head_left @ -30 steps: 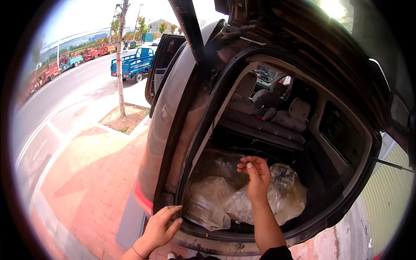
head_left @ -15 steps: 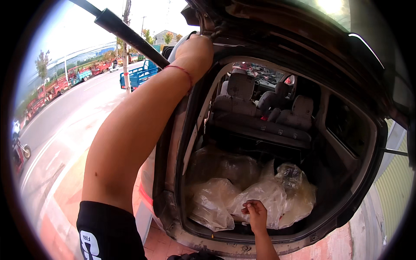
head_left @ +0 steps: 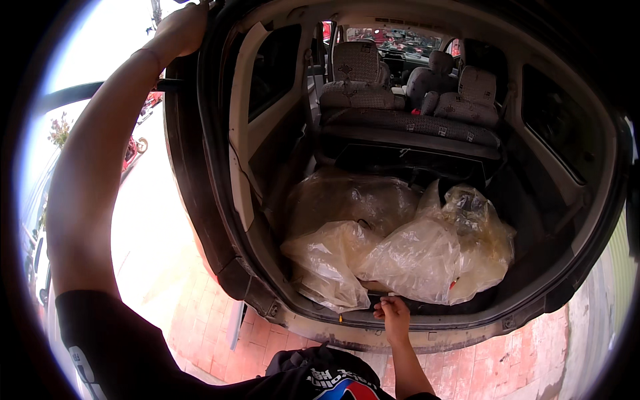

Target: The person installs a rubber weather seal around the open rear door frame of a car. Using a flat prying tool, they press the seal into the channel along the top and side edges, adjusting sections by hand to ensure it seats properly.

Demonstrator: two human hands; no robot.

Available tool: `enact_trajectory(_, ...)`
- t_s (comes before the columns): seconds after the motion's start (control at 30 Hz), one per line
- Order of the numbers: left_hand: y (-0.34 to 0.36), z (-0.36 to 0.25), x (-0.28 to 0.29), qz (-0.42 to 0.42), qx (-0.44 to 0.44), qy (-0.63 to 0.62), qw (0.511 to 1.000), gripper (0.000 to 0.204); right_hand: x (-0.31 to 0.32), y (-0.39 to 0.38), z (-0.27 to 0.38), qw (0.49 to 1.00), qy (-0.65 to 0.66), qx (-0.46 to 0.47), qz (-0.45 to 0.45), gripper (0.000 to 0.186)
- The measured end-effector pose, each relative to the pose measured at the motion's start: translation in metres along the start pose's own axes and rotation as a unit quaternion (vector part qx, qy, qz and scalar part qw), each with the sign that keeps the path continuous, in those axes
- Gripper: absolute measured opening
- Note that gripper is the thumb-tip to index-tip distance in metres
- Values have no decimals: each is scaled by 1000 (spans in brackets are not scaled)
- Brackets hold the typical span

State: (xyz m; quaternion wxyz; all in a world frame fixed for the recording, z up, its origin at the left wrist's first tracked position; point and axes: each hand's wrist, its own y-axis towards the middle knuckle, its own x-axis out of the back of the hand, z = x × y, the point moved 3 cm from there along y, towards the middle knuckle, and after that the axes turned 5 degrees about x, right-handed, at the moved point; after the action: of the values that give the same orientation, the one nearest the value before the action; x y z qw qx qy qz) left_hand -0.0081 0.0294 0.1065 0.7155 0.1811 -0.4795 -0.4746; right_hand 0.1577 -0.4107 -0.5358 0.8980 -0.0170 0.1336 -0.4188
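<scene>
My left hand (head_left: 181, 30) is raised at the top left, against the upper corner of the car's rear opening. Its fingers run into the dark rim of the picture and are mostly hidden. Low in the middle, my right hand (head_left: 395, 316) is at the rear sill (head_left: 440, 337) with fingers curled and pressed together. A small pale bit shows by the fingertips; its kind cannot be made out. Just beyond lie crumpled clear plastic bags (head_left: 417, 260) on the cargo floor. A small yellow thing (head_left: 341, 318) hangs at the sill, left of this hand.
Patterned grey seats (head_left: 410, 127) stand deeper in the car. A dark strut (head_left: 170, 85) shows behind my left wrist. Reddish paving (head_left: 213, 327) lies outside, below the bumper. A red motorcycle (head_left: 137, 148) stands beyond my left arm.
The view has shifted closer over the cargo area, so the bags and seats appear higher. My left hand now shows farther up and left. My right hand remains curled near the sill.
</scene>
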Motion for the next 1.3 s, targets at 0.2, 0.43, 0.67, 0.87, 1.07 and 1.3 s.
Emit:
enact_trajectory(0.2,8,13,1,-41,-167,-62,983,35,20,5,-19,1000,11,-10,-11,14)
enact_trajectory(0.43,-6,10,-21,-161,-292,431,838,31,7,45,-17,997,-38,-65,19,16)
enact_trajectory(0.67,5,9,-22,-74,-125,-88,985,30,-42,60,-6,994,-38,-47,87,17)
enact_trajectory(0.87,-13,-3,-21,-205,-339,153,905,30,-52,45,-43,993,-35,-71,87,16)
enact_trajectory(1.07,6,20,-7,-138,-342,304,878,27,-52,27,-65,990,-23,-112,83,15)
enact_trajectory(1.3,8,14,37,-60,-301,-87,948,39,-41,30,-65,995,-29,-59,69,14)
